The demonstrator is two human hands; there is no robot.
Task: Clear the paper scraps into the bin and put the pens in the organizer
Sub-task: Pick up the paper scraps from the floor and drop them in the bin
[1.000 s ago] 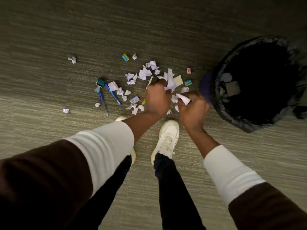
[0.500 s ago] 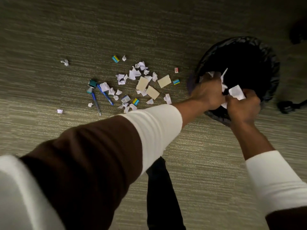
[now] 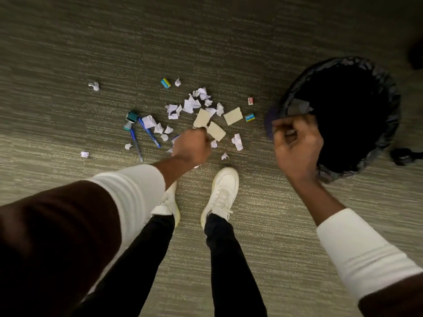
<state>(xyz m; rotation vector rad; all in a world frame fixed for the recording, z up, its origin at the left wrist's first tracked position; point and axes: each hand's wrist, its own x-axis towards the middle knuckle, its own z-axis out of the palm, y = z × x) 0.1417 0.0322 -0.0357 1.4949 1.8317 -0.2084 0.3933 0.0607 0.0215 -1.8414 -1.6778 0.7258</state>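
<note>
Torn white paper scraps (image 3: 191, 105) and three beige paper pieces (image 3: 233, 116) lie scattered on the carpet. Two blue pens (image 3: 150, 133) lie at the left of the pile. The black-lined bin (image 3: 389, 88) stands at the right with some paper inside. My left hand (image 3: 191, 146) is down at the pile beside a beige piece, back up and fingers curled under; whether it holds anything is hidden. My right hand (image 3: 295, 145) hovers at the bin's near rim, fingers loosely curled and holding nothing. No organizer is in view.
Small teal-and-yellow boxes (image 3: 165, 83) and a red-and-white one (image 3: 251, 100) lie among the scraps, with a teal object (image 3: 132, 116) by the pens. My white shoes (image 3: 223, 193) stand just below the pile. A dark chair wheel (image 3: 405, 155) sits right of the bin.
Both hands carried scraps over the bin and let them go. My left hand has swung back down to the pile; my right hand has pulled back to the rim, holding nothing.
</note>
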